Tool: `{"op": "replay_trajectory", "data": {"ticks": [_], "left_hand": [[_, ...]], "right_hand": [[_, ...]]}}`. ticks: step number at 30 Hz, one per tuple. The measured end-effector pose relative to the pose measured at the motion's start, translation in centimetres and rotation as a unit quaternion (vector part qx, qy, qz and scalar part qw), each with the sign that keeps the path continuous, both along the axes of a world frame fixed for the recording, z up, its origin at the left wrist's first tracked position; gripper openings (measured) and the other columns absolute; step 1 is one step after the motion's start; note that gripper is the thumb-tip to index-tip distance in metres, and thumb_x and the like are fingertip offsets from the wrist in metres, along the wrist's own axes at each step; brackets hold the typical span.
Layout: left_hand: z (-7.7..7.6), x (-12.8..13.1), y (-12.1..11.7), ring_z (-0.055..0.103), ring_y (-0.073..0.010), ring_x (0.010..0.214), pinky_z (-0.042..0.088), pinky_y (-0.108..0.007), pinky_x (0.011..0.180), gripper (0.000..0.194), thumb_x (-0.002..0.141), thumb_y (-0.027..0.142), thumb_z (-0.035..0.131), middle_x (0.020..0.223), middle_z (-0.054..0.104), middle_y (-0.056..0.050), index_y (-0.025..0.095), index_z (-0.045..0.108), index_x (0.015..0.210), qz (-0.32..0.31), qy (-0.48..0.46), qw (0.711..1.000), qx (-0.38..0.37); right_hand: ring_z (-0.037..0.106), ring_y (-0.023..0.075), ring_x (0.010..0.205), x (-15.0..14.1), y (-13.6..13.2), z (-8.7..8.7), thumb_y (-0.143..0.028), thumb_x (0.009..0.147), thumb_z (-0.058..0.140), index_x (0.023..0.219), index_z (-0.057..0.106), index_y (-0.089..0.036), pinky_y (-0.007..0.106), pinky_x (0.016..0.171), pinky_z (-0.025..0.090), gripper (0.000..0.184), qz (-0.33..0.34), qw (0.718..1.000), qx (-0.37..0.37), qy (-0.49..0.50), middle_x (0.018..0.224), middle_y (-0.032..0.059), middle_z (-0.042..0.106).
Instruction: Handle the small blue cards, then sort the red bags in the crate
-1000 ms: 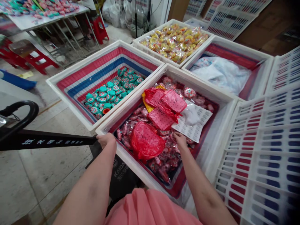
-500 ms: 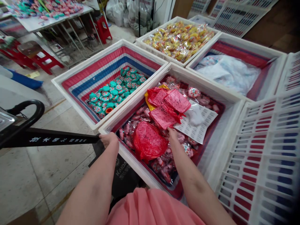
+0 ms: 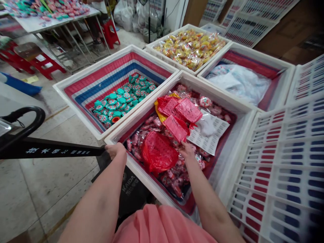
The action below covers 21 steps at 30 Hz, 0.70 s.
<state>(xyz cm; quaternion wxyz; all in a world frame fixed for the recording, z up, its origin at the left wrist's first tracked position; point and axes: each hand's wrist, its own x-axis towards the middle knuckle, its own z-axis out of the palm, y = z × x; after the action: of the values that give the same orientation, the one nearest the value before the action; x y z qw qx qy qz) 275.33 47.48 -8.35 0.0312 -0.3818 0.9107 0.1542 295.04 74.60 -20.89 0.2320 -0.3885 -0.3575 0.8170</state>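
Observation:
My right hand [image 3: 187, 150] reaches into the white crate [image 3: 138, 180] in front of me. Its fingers are closed at the lower corner of a red plastic bag [image 3: 176, 127] with dark marks. A rounder red plastic bag [image 3: 159, 152] lies to its left, on many small clear-wrapped pink pieces [image 3: 174, 187]. Right of the hand is a printed white sheet [image 3: 211, 136] with a crumpled clear bag [image 3: 206, 125] on it. My left hand [image 3: 115, 151] is at the crate's left corner, beside the end of a black bar [image 3: 60, 151]; its fingers are mostly hidden.
Another crate [image 3: 76, 116] holds green pieces [image 3: 121, 101]. Behind are a crate of yellow wrapped pieces [image 3: 192, 47] and one with a white bag [image 3: 238, 81]. A slatted crate [image 3: 273, 162] stands on its side at right. Red stools [image 3: 48, 67] and a table [image 3: 30, 25] are far left.
My right hand has drawn slightly back toward me, and the red bag at its fingers now slants down toward the hand. My left hand stays at the crate corner. The view has shifted slightly.

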Motion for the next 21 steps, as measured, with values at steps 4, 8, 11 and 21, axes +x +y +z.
{"op": "replay_trajectory", "data": {"ticks": [4,8,11,21], "left_hand": [[0.2,0.0,0.1,0.064,-0.0346,0.094,0.054,-0.046,0.071,0.036,0.079,0.017,0.043,0.103,0.063,-0.019,0.018,0.042,0.116,0.003,-0.009,1.0,-0.005],[0.5,0.1,0.2,0.064,-0.0344,0.094,0.054,-0.045,0.071,0.036,0.079,0.018,0.044,0.104,0.063,-0.019,0.018,0.043,0.115,-0.003,-0.013,1.0,-0.004],[0.8,0.3,0.3,0.064,-0.0341,0.095,0.054,-0.045,0.071,0.037,0.079,0.018,0.045,0.105,0.063,-0.019,0.018,0.044,0.116,-0.004,-0.012,1.0,0.002],[0.9,0.3,0.3,0.064,-0.0353,0.093,0.054,-0.047,0.07,0.036,0.077,0.016,0.047,0.104,0.064,-0.019,0.019,0.046,0.113,0.008,0.008,1.0,0.01]], "right_hand": [[0.062,0.0164,0.06,3.0,-2.4,1.3,-0.026,0.057,0.076,0.085,0.061,-0.021,0.031,0.061,0.054,0.033,0.11,0.994,-0.023,-0.01,0.073,-0.0012,0.067],[0.065,0.0213,0.064,4.8,-4.5,1.4,-0.023,0.053,0.078,0.092,0.063,-0.017,0.036,0.064,0.054,0.042,0.212,0.976,-0.021,-0.044,0.075,0.0035,0.069],[0.065,0.0229,0.065,5.0,-5.0,0.5,-0.019,0.048,0.076,0.084,0.065,-0.015,0.037,0.064,0.054,0.038,0.234,0.969,0.009,-0.081,0.074,0.0039,0.07],[0.063,0.0233,0.071,4.6,-5.3,-2.1,-0.029,0.051,0.074,0.077,0.063,-0.017,0.035,0.067,0.051,0.031,0.141,0.965,0.139,-0.169,0.072,0.002,0.068]]}}
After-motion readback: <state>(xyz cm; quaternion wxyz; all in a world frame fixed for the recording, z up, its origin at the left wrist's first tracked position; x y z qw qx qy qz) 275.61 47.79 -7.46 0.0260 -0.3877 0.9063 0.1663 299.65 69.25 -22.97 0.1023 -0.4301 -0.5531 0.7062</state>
